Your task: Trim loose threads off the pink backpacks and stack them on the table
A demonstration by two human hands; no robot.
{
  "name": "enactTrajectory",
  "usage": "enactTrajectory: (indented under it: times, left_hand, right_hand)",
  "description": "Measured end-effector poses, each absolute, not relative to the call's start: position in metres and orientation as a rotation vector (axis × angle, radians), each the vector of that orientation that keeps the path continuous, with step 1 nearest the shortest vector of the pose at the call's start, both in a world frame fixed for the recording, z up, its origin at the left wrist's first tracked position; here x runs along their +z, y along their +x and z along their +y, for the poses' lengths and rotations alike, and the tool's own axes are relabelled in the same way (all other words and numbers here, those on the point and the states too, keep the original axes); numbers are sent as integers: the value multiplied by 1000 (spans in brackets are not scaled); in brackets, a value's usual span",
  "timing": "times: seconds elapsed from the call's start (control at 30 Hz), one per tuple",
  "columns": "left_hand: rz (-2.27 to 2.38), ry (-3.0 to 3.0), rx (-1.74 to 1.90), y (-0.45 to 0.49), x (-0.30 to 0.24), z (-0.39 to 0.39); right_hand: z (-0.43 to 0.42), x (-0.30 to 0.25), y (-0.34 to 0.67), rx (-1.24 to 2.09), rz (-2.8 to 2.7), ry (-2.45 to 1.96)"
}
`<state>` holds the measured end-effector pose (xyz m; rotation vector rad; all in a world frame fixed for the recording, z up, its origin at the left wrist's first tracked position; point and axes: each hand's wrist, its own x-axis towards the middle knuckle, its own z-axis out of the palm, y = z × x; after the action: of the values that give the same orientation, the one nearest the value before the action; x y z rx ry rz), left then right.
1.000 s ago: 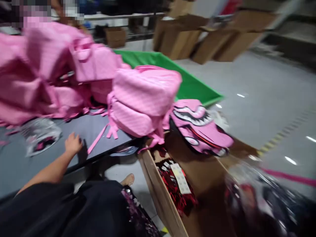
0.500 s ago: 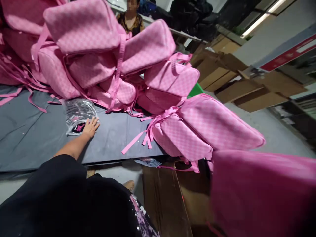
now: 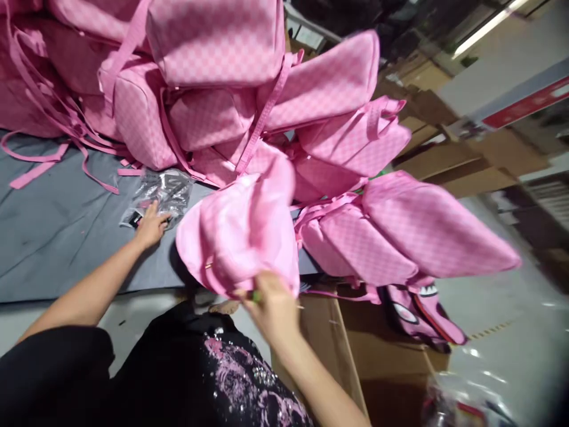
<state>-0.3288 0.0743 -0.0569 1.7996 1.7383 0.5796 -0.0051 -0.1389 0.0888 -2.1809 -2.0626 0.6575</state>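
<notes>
My left hand [image 3: 153, 228] rests on a clear plastic bag [image 3: 171, 190] lying on the grey-covered table. Its fingers are spread, and a small black piece with pink shows in the bag beside them. In front of me, my right hand [image 3: 273, 305] is closed on the near edge of a pink backpack [image 3: 231, 231], which is soft and blurred by motion. A small green spot shows at the fingers of that hand. This backpack is over the table's front edge, close to the pile.
Pink checkered backpacks [image 3: 217, 47] are heaped along the far side, with loose straps on the table [image 3: 57, 237]. More backpacks [image 3: 427, 231] overhang on the right. Below stands an open cardboard box [image 3: 382, 367] near pink printed items [image 3: 422, 314]. Flattened cartons [image 3: 444, 160] lie behind.
My right hand has come into view, bringing a pink backpack from the lower right to the table's front. My left hand stays at the plastic bag, its fingers shifted.
</notes>
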Motion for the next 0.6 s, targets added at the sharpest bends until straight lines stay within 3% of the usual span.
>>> enactTrajectory:
  times: [0.07, 0.2, 0.6]
  left_hand:
    - [1726, 1585, 721, -329, -53, 63]
    - [1681, 1476, 658, -307, -59, 30]
    - [1580, 1554, 896, -276, -35, -34]
  right_hand:
    - [-134, 71, -30, 819, -2054, -2120]
    - [-125, 36, -34, 1019, -1869, -2067]
    - [-164, 14, 98, 974, -1089, -2044]
